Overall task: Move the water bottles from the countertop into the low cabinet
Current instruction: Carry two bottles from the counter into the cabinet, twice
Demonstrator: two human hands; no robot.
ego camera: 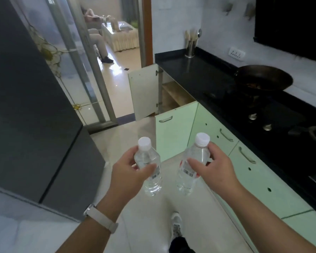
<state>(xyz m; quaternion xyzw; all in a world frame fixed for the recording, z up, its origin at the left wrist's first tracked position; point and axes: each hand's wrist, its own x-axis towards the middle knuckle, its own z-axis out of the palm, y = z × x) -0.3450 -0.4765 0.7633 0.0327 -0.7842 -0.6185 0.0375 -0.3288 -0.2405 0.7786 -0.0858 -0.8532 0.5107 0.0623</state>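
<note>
Clearly both water bottles are off the worktop (199, 73) and in the air. The left hand (130, 172) curls round the upper body of the left bottle (151, 181), and the right hand (215, 167) grips the right bottle (186, 179) just under its neck, between thumb and fingers. Both bottles stand nearly upright, caps up, their tops leaning slightly away from each other.

The low cabinet (173, 92) lies well ahead of the hands and a little to their right, under the worktop, so the right hand looks the nearer one. An open green door (171, 136) stands between the hands and the opening, with a white door (144, 92) swung out beyond it.

Only a strip of shelf (171, 87) shows inside; the rest is hidden by the worktop edge and the green door. The worktop runs out of view to the right of the hands, so I cannot tell whether more bottles wait there.
</note>
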